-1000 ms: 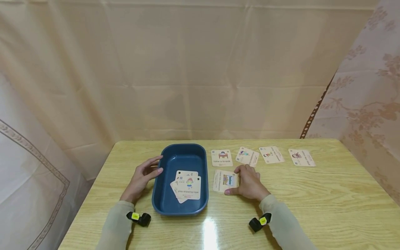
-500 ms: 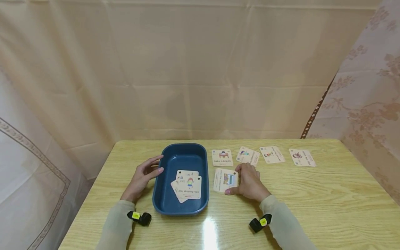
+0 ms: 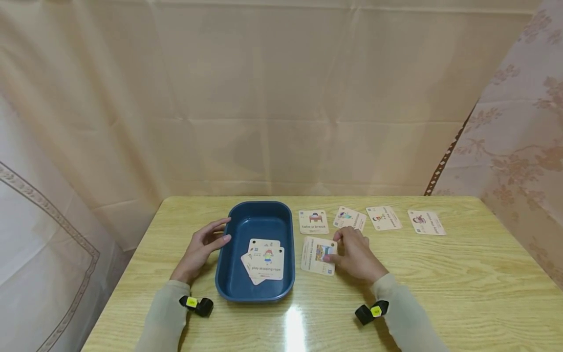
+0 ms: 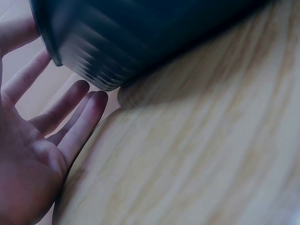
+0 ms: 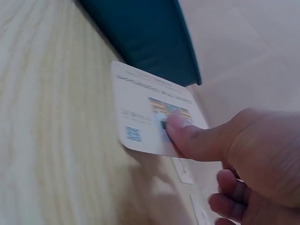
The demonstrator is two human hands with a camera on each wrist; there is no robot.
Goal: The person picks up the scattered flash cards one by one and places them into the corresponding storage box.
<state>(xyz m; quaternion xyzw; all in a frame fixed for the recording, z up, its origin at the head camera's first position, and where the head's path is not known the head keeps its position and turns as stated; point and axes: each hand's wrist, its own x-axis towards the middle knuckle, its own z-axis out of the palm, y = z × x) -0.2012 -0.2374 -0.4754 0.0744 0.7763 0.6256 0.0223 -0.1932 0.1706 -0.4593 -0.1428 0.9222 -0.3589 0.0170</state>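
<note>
My right hand (image 3: 356, 254) pinches a white flashcard (image 3: 311, 254) at its right side, the thumb lying over its coloured picture. In the right wrist view this flashcard (image 5: 136, 98) is tilted, with a shadow on the table under it. It stands just right of a deep blue plastic tray (image 3: 290, 264). My left hand (image 3: 198, 252) is at the tray's left rim, thumb tip over the edge. Its other fingers (image 4: 75, 126) spread loosely outside the ribbed wall in the left wrist view. Several overlapping flashcards (image 3: 266, 271) lie inside the tray, a "play skipping rope" one on top.
Along the back of the wood-grain table (image 3: 462, 283) lies a row of flashcards: a "take a break" card (image 3: 313, 222), a tilted card (image 3: 349, 218) partly behind my right hand, another card (image 3: 383, 218), and one farther right (image 3: 426, 222). A beige curtain (image 3: 272, 107) hangs behind.
My right thumb has slid from the flashcard's lower edge up onto its picture, and the wrist has shifted slightly right. The flashcard's lower right corner shows now. The left hand stays at the tray.
</note>
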